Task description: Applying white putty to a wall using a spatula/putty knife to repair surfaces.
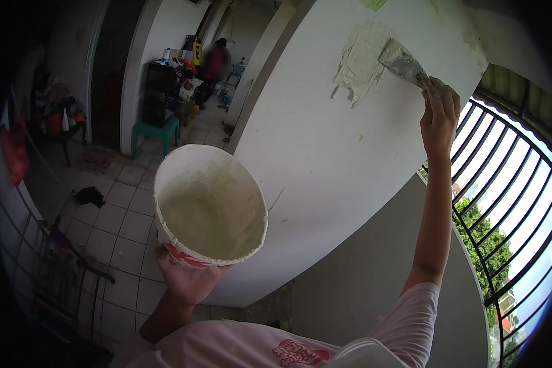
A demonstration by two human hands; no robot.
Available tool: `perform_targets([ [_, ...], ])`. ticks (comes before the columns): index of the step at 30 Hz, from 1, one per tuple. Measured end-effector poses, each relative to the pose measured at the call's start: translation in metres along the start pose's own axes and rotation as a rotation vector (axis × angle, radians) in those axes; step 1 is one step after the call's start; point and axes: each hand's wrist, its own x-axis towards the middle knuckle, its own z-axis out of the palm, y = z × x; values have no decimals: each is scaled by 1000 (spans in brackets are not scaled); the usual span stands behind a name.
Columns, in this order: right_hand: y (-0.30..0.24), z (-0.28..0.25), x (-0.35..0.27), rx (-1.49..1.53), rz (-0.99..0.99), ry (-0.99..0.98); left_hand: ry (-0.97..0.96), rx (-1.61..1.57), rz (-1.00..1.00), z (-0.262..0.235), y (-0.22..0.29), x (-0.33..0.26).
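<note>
My right hand [440,110] is raised high on the white wall [313,141], its fingers closed around a putty knife [402,61]. The wide blade, smeared with filler, lies against the right edge of a rough patch of pale putty [363,60]. Low at the left, my left hand [190,276] supports a white plastic bucket [211,205] from beneath, with its mouth tilted toward me. Pale greenish putty coats the bucket's inside and crusts its rim. Most of the left fingers are hidden under the bucket.
Black metal bars [503,165] run along the right side. Far back at the left stand a teal stool [153,132], a dark cabinet [156,92] with clutter, and a person [216,61]. A black cloth-like item [90,196] lies on the tiled floor [122,239]; a dark railing [92,267] is nearby.
</note>
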Motion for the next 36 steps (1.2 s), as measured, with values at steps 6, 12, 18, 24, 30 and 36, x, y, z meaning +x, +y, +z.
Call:
perform_targets([
  [6, -22, -2, 19, 147, 47, 77, 19, -54, 0, 1, 5, -2],
  [12, -37, 11, 21, 57, -16, -18, -16, -44, -16, 1, 9, -2],
  [18, -11, -6, -1, -70, 14, -1, 1, -52, -38, -5, 13, -6],
  [24, -34, -11, 26, 115, 21, 44, -45, -11, -30, -3, 12, -2],
  [30, -42, -4, 15, 70, -11, -91, -101, 45, -12, -11, 13, -2],
  [36, -29, -18, 0, 53, 37, -15, -25, -59, -75, -3, 12, 1],
])
